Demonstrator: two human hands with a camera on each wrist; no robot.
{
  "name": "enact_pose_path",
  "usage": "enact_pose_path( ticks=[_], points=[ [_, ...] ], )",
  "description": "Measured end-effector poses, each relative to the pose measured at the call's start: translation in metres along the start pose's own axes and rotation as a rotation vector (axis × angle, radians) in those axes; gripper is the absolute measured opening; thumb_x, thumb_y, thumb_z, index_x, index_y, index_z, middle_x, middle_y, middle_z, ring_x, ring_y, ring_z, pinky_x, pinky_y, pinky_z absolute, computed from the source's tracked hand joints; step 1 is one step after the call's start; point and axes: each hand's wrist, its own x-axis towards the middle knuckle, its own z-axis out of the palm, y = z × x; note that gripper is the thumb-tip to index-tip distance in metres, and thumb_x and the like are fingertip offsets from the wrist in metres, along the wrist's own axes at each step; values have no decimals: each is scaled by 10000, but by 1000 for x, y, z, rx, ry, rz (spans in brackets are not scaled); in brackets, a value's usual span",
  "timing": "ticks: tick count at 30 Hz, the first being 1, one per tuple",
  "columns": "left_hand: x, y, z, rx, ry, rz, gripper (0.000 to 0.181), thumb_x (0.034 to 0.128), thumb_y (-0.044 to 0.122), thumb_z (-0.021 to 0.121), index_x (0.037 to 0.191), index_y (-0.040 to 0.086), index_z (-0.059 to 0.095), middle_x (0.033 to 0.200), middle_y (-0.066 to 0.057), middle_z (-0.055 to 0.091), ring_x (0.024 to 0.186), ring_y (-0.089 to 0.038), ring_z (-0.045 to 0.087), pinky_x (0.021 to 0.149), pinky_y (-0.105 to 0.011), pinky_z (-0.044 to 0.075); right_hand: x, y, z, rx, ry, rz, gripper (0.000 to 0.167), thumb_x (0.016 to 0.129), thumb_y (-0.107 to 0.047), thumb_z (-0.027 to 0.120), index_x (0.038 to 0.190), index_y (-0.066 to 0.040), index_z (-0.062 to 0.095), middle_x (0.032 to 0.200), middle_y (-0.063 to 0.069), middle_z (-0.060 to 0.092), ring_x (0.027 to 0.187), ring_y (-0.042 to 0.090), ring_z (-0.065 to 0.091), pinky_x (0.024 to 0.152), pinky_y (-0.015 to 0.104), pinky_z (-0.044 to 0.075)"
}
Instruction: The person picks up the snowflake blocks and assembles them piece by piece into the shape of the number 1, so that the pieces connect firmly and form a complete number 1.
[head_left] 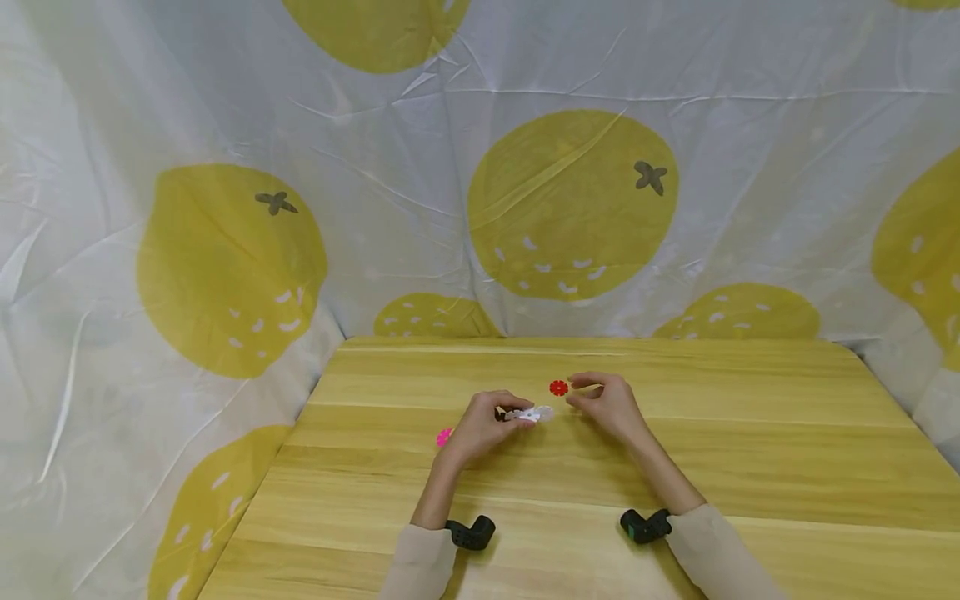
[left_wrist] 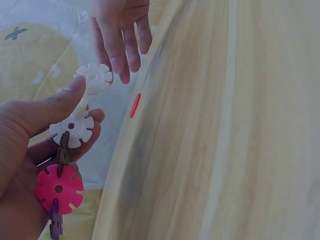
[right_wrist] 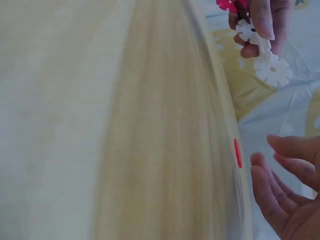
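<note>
My left hand (head_left: 486,427) pinches a chain of notched plastic snowflake discs between thumb and fingers. In the left wrist view, white discs (left_wrist: 93,78) form the far end, followed by a dark brown disc (left_wrist: 63,154), a pink disc (left_wrist: 59,189) and a purple disc (left_wrist: 56,226), linked through their slots. The pink end (head_left: 444,437) shows left of the hand in the head view. My right hand (head_left: 609,406) holds nothing, its fingers loosely bent and spread apart. Just left of its fingertips a single red snowflake disc (head_left: 558,388) lies flat on the table.
The wooden table (head_left: 787,450) reaches back to a hanging white cloth (head_left: 390,175) printed with large yellow lemons. The cloth also runs along the left side. Black wrist cameras (head_left: 474,533) sit at both cuffs.
</note>
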Motion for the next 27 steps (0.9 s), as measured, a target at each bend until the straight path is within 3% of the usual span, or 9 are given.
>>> enact_pose_path(
  ticks=[6, 15, 19, 24, 27],
  points=[
    [-1, -2, 1, -9, 3, 3, 217, 910, 165, 807, 1106, 70, 800, 1089, -80, 786, 906, -128, 651, 740, -205, 530, 12, 2, 5, -30, 8, 29, 361, 877, -10, 787, 1224, 61, 716, 1234, 279, 697, 876, 304, 778, 621, 234, 568],
    [-2, 0, 1, 10, -7, 5, 219, 914, 152, 802, 1115, 67, 798, 1093, -80, 786, 899, -114, 646, 754, -238, 543, 23, 7, 12, -62, -1, 52, 338, 860, 19, 784, 1191, 61, 731, 1198, 283, 710, 610, 134, 664, 535, 216, 534],
    [-3, 1, 0, 10, -12, 11, 219, 917, 160, 799, 1115, 66, 797, 1092, -83, 785, 900, -116, 645, 753, -239, 542, 27, 6, 17, -130, 3, 19, 321, 851, -8, 804, 1161, 58, 749, 1156, 271, 731, 737, 167, 662, 609, 234, 521],
    [-3, -2, 0, 11, -10, 17, 222, 917, 169, 800, 1112, 64, 798, 1085, -82, 786, 900, -112, 642, 743, -226, 533, 30, 3, 23, -220, 18, 5, 287, 847, -51, 818, 1114, 42, 772, 1117, 240, 760, 1029, 351, 700, 881, 428, 568],
    [-4, -3, -1, 5, -9, 19, 224, 915, 169, 802, 1113, 62, 798, 1080, -82, 787, 897, -114, 641, 744, -233, 535, 30, 1, 26, -249, 24, 28, 275, 852, -66, 815, 1106, 30, 778, 1123, 230, 763, 1092, 387, 695, 958, 514, 549]
  ],
)
